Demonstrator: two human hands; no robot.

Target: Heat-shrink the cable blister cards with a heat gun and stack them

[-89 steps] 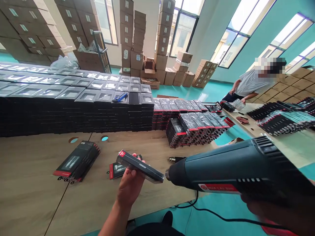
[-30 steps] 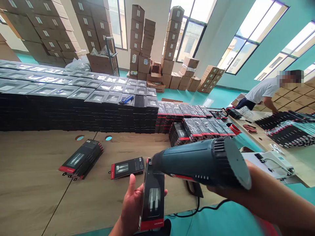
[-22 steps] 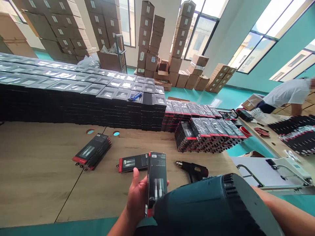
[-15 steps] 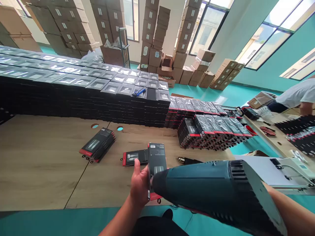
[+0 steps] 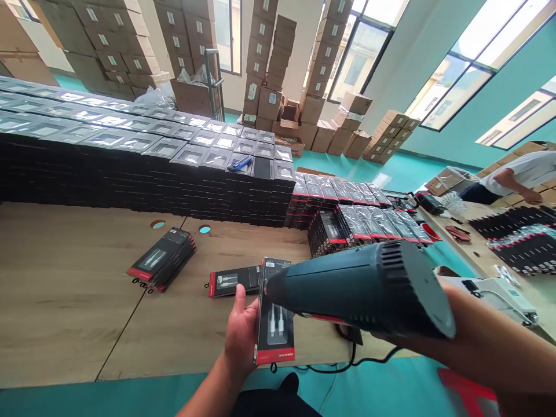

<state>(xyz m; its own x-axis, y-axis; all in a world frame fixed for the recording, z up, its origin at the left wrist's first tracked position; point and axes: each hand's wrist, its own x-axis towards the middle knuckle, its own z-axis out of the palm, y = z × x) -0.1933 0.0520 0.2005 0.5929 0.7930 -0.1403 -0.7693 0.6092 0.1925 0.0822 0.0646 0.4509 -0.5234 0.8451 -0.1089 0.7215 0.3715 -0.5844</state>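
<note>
My left hand [image 5: 241, 331] holds a black box with a red end [image 5: 277, 333] from its left side, thumb up. Two white cable ends show on the box. A dark teal heat gun [image 5: 343, 284] covers the box's upper right part with its nozzle. My right arm reaches to the heat gun's far side; my right hand [image 5: 386, 339] is mostly hidden behind it. Just left of the held box, similar boxes [image 5: 232, 280] lie on the wooden table [image 5: 174, 324]. A small stack of these boxes [image 5: 163, 259] sits farther left.
Rows of stacked black boxes [image 5: 143, 179] line the table's back. Film-wrapped red and black boxes [image 5: 369, 223] stand at the right, with a blue cutter [image 5: 240, 164] on the black rows. A cord [image 5: 332, 369] hangs at the front edge. Another person [image 5: 516, 176] works at the far right.
The heat gun's nozzle has moved up the held box, toward its far end, uncovering the cable picture. The gun's rear has swung up and left. The view has shifted slightly.
</note>
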